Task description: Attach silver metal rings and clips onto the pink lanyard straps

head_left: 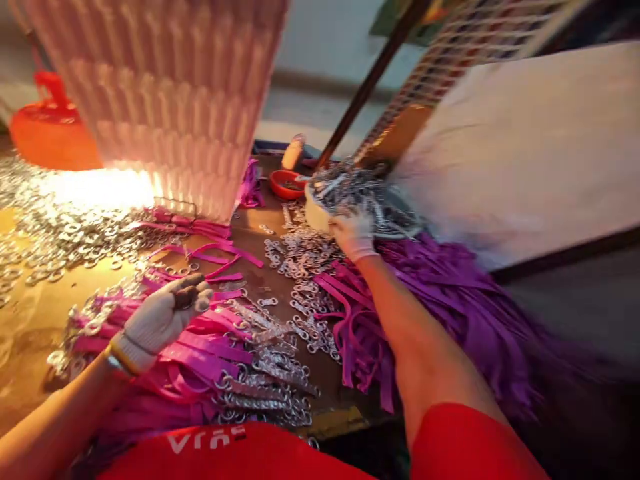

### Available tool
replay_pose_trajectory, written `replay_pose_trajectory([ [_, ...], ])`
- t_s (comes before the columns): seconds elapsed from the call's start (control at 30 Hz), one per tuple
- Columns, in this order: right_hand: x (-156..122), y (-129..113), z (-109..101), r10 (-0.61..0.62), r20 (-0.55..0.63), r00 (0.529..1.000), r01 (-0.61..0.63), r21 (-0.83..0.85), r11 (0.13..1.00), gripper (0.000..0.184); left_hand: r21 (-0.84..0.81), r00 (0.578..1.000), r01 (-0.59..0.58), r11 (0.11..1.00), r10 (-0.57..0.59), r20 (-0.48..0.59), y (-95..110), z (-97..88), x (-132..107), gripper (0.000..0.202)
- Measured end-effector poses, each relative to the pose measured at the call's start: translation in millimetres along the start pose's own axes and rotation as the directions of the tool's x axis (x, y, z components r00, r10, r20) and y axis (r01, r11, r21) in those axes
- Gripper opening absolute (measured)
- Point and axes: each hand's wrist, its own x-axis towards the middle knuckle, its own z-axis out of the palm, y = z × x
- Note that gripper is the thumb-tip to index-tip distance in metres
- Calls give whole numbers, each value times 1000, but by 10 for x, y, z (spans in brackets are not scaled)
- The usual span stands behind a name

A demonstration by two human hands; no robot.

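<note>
My left hand (163, 317), in a white knit glove with dark-stained fingertips, is palm up above a heap of pink-magenta straps (200, 357). Its fingers curl loosely apart, and I see nothing held in them. Metal pieces with ring ends (267, 383) are attached along the straps' right side. My right hand (354, 230), gloved too and blurred, reaches to the near rim of a pale basin (317, 212). Silvery metal pieces (350, 190) are heaped in that basin. Whether the right fingers grip a piece is not clear.
Purple straps (450, 300) drape over the table's right side. Loose metal links (313, 313) lie mid-table, and metal rings (75, 233) spread at left under an orange lamp (53, 137). A corrugated pink panel (165, 100) hangs ahead. A small red bowl (287, 185) stands behind.
</note>
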Motion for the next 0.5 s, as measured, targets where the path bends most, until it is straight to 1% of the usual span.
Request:
replay_pose_trajectory([
  [0.07,-86,-188,108,-13,-37,999,15,71,997,20,-19,998,-39,999,40,49,-20,-19,15,36],
  [0.1,-181,-348,151,-42,-34,999,46,128,991,18,-20,995,-68,997,69,68,-29,-32,19,37],
  [0.17,-479,-787,191,-156,19,988,144,294,945,15,-12,988,-129,992,130,84,-60,-62,15,42],
  [0.2,-663,-1052,189,-251,64,966,190,487,853,16,-11,984,-158,987,158,88,-83,-77,4,44],
  [0.23,-855,-1328,174,-338,107,935,196,638,744,17,-17,977,-189,982,190,98,-109,-93,-15,45],
  [0.27,-1042,-1602,150,-392,134,910,178,728,663,17,-28,967,-224,974,225,118,-137,-109,-41,48],
  [0.3,-1214,-1859,121,-408,135,903,161,773,613,19,-44,954,-257,966,260,146,-164,-123,-75,52],
  [0.33,-1363,-2088,90,-405,106,908,174,785,595,20,-62,940,-285,957,291,176,-189,-135,-114,55],
  [0.37,-1483,-2281,60,-393,61,918,207,771,602,23,-78,928,-306,949,315,200,-211,-147,-155,58],
  [0.4,-1573,-2436,33,-385,17,923,249,735,630,27,-89,919,-317,944,329,216,-228,-157,-192,60],
  [0.43,-1634,-2555,13,-390,-23,921,300,680,669,31,-92,917,-318,944,330,222,-240,-167,-221,60],
  [0.5,-1684,-2703,-10,-437,-76,896,406,541,737,35,-84,919,-315,945,326,220,-252,-185,-248,59],
])
